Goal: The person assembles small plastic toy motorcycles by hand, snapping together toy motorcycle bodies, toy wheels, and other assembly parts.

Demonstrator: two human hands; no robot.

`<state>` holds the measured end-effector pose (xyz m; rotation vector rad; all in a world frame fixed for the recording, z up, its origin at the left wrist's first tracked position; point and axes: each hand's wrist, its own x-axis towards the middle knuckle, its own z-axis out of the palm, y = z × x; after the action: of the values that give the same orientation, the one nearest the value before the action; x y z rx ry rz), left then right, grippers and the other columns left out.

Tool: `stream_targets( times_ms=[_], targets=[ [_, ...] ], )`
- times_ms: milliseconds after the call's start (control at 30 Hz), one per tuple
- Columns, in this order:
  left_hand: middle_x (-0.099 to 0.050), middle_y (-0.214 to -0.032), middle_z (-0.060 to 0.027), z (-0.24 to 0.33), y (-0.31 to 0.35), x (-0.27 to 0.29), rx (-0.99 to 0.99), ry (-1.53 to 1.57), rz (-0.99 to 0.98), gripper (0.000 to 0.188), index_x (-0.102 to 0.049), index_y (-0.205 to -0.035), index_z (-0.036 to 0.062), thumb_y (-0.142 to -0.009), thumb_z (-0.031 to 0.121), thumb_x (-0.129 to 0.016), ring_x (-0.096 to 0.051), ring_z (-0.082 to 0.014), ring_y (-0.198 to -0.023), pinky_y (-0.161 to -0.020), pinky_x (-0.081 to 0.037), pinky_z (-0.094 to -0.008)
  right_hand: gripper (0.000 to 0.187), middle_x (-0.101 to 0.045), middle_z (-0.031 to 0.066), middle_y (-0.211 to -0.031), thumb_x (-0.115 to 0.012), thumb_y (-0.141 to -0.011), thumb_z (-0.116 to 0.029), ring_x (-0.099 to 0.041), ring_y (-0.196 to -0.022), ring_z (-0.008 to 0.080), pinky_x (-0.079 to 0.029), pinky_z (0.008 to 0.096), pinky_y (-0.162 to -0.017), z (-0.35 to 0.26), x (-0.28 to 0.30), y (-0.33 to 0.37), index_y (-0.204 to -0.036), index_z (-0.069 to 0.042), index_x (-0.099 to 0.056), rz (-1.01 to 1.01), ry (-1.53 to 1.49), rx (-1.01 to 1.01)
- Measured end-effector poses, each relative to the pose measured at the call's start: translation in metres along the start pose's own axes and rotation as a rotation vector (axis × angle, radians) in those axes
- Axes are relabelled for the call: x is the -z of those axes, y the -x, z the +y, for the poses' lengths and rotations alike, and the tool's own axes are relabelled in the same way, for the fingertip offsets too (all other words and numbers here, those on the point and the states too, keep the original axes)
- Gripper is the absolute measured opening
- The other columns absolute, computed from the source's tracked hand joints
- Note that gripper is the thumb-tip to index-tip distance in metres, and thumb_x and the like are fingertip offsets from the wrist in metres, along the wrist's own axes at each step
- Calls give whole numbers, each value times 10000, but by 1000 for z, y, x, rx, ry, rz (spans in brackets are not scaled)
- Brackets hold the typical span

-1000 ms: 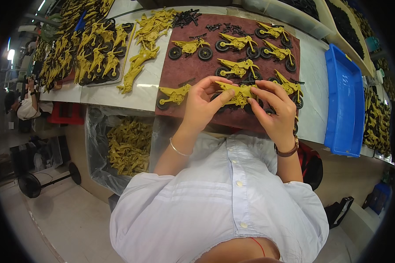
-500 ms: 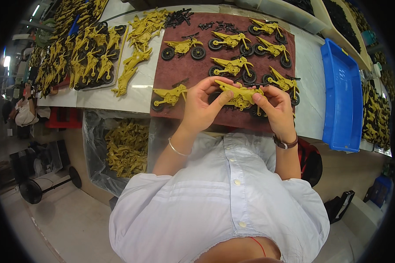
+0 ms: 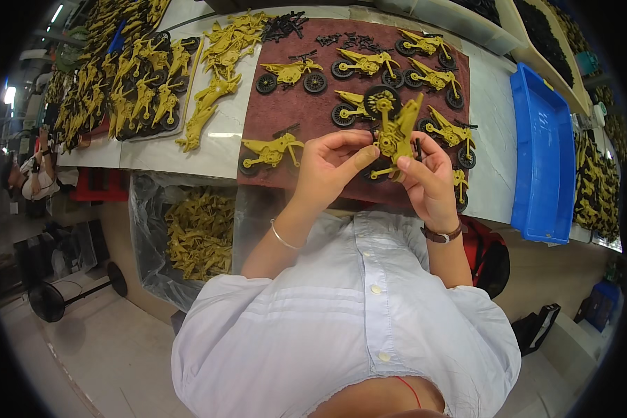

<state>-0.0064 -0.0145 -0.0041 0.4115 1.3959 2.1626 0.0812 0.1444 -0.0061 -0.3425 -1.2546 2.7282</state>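
Observation:
A yellow toy motorcycle [image 3: 398, 132] is raised above the maroon cloth [image 3: 279, 115], its black spoked wheel [image 3: 382, 103] toward the far side. My right hand [image 3: 432, 184] grips it, thumb on the near end and fingers curled round its right side. My left hand [image 3: 334, 167] is closed on its left side, thumb and fingertips against the yellow body. A small black piece shows by my right fingers. Several toy motorcycles lie on the cloth around it, including one [image 3: 289, 74] at the far left and one [image 3: 270, 155] beside my left wrist.
Small black parts [image 3: 345, 40] lie along the cloth's far edge. Loose yellow body parts [image 3: 212, 101] are heaped left of it, near packed toy motorcycles [image 3: 146, 97]. A blue tray [image 3: 529, 219] stands at the right. A plastic-lined container [image 3: 150, 261] of yellow parts sits below the table.
The held toy motorcycle has turned from lying crosswise to pointing away from me, its wheel now showing at the far end. Both hands shifted slightly with it.

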Motion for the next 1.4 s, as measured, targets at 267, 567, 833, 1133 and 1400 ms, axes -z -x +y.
stream_targets(
  times_ms=[267,567,833,1133,1400],
  targets=[
    [-669,-974,-123,-2,1,5,-79,-173,-82,179,-671,-986,-89,-821,-27,-703,-641,-149,-906,-833,-527,-278,312,-651,83,-1059,-666,-862,-20,-605,-926,101,-515,242,-796,-4,-20,3,-1149,57,-572,42,279,76],
    [-681,-935,-124,2,3,4,-90,-208,-54,112,-692,-927,-79,-835,-17,-683,-646,-147,-861,-799,-520,-271,285,-667,61,-1010,-688,-858,-42,-602,-873,81,-507,224,-722,-3,-23,5,-1113,54,-602,63,446,140],
    [-689,-888,-96,-2,5,-1,-121,-238,39,113,-702,-900,-66,-863,38,-678,-628,-118,-823,-742,-500,-248,276,-670,48,-973,-699,-853,-55,-602,-818,67,-503,204,-654,1,-25,6,-1093,46,-607,85,481,173],
    [-677,-927,-79,1,14,1,-55,74,11,178,-682,-967,-73,-856,66,-688,-619,-109,-864,-789,-486,-247,236,-667,49,-962,-688,-859,-46,-605,-837,69,-503,208,-688,2,-33,10,-1061,41,-602,138,581,261],
    [-657,-931,-91,14,7,-2,-171,-61,-90,166,-678,-923,-54,-794,30,-741,-615,-129,-905,-804,-483,-251,318,-664,58,-1025,-712,-829,-45,-607,-912,104,-482,243,-806,-2,-21,8,-1116,33,-600,-31,683,393]
  ],
)
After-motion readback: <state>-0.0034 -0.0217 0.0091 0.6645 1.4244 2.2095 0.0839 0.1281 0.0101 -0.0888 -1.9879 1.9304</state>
